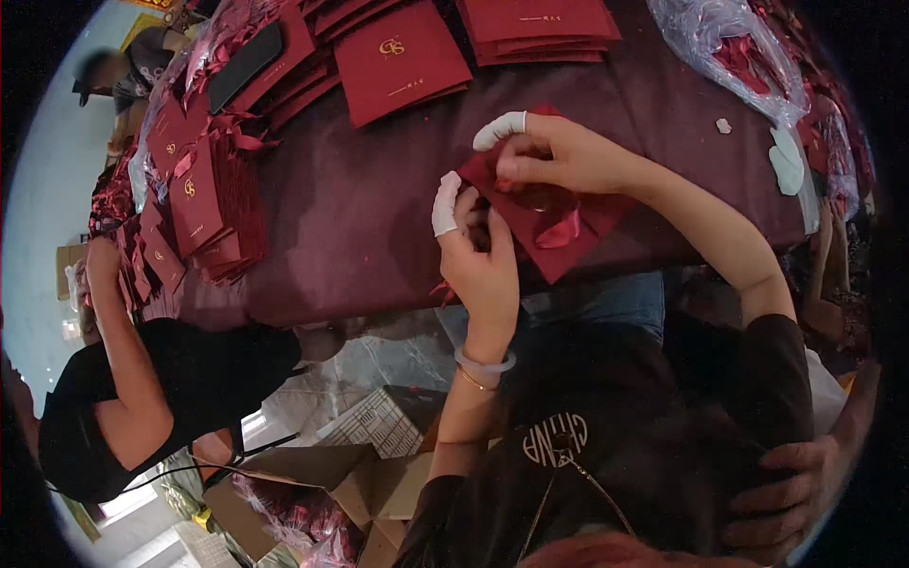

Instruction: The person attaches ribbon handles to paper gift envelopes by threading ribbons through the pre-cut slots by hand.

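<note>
A red paper gift bag (554,261) lies tilted at the table's near edge, a shiny red ribbon (561,230) on its face. At its left corner, my left hand (481,270) curls its thumb and fingers on the edge; a white finger cover is on the raised index finger. Across the upper side reaches my right hand (573,156), thumb and fingers pinched at the bag's top edge, with a white cover on its index finger too. What exactly sits between the fingertips is partly hidden.
Stacks of flat red bags with gold print (402,57) lie at the back, a black phone (246,66) on one. More bags (218,204) stand at left near a co-worker's arm (128,350). Clear plastic wrapping (776,76) lies at right; an open cardboard box (294,469) stands below.
</note>
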### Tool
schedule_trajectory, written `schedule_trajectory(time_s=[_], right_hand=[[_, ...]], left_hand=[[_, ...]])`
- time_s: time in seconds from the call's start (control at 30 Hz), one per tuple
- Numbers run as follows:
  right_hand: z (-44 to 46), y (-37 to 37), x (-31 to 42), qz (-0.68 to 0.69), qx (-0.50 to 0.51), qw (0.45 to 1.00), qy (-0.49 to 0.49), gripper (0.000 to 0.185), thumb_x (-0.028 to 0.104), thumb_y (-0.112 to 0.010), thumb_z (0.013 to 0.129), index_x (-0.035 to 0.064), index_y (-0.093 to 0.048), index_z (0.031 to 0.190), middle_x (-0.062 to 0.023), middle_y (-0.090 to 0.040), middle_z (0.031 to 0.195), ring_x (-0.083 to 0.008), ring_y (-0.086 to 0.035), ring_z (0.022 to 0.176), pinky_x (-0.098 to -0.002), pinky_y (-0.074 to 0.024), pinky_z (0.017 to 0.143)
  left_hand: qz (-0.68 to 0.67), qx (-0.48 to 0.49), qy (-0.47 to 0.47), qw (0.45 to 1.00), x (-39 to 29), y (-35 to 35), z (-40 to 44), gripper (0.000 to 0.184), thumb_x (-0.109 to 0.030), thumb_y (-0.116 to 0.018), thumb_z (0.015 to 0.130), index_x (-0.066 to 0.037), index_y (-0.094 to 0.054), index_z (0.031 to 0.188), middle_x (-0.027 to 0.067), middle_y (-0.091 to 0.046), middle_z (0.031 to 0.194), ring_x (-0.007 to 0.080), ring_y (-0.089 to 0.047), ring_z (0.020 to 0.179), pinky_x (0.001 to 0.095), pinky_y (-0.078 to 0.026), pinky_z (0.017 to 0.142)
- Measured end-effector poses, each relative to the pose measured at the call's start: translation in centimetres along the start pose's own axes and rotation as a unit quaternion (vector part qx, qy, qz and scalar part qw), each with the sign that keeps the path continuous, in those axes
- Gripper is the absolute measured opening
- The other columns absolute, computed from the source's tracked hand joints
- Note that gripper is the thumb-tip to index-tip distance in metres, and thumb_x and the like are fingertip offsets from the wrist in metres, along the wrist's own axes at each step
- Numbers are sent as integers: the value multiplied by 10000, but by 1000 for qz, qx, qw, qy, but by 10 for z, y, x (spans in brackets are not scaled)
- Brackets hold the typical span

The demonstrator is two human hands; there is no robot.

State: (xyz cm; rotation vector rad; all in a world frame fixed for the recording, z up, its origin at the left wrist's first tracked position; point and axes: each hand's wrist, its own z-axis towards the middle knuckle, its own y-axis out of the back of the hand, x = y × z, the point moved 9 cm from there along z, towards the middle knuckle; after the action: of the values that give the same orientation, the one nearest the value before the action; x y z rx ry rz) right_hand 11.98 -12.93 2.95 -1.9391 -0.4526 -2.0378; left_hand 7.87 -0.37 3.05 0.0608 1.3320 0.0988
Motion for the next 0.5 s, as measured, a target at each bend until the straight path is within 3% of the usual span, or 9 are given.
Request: schedule_trajectory(time_s=[0.03,0.1,0.13,0.2,0.27,0.43,0.5], right_hand=[[1,6,-2,5,-16,1000,-2,268,194,-469,921,7,-489,1112,-90,-598,899,-146,-582,810,-259,-458,744],[4,17,-8,119,-52,991,10,278,210,-405,942,8,-492,1111,-93,-598,896,-147,-576,803,-258,-454,748],[3,21,-11,122,-35,992,9,291,215,-365,955,10,-468,1134,-108,-580,939,-157,-566,872,-261,-452,773],[6,29,-19,154,-49,987,11,284,208,-368,953,12,-471,1133,-107,-579,942,-153,-566,870,-253,-447,767],[7,33,-21,188,-62,980,15,278,200,-372,952,15,-473,1132,-105,-578,945,-148,-565,868,-245,-443,762],[7,29,-14,84,-94,992,17,265,179,-369,951,25,-473,1139,-86,-585,922,-121,-575,793,-232,-438,746],[7,25,-14,81,-109,991,18,224,143,-395,939,6,-492,1087,-86,-596,882,-142,-579,786,-254,-463,716]], left_hand=[[47,15,17,999,3,-2,1,473,37,-547,798,10,-384,1241,122,-541,1061,155,-525,882,268,-430,806],[96,6,14,995,2,0,5,462,28,-557,792,-11,-417,1231,106,-566,984,146,-538,813,261,-448,752],[151,22,4,988,-2,-1,8,462,33,-560,782,-19,-431,1223,97,-572,947,139,-537,786,257,-450,732],[207,39,1,978,-8,-3,14,464,59,-565,745,-39,-469,1188,62,-569,839,117,-526,712,242,-447,682],[201,38,8,979,-5,-1,17,449,68,-560,738,-35,-474,1167,57,-561,832,108,-517,699,234,-441,671],[154,55,32,986,-2,2,21,358,88,-548,727,-27,-483,1059,45,-544,794,78,-471,619,213,-416,607],[225,76,9,971,-6,5,19,354,82,-557,726,-37,-484,1051,41,-542,758,82,-462,586,216,-408,574]])
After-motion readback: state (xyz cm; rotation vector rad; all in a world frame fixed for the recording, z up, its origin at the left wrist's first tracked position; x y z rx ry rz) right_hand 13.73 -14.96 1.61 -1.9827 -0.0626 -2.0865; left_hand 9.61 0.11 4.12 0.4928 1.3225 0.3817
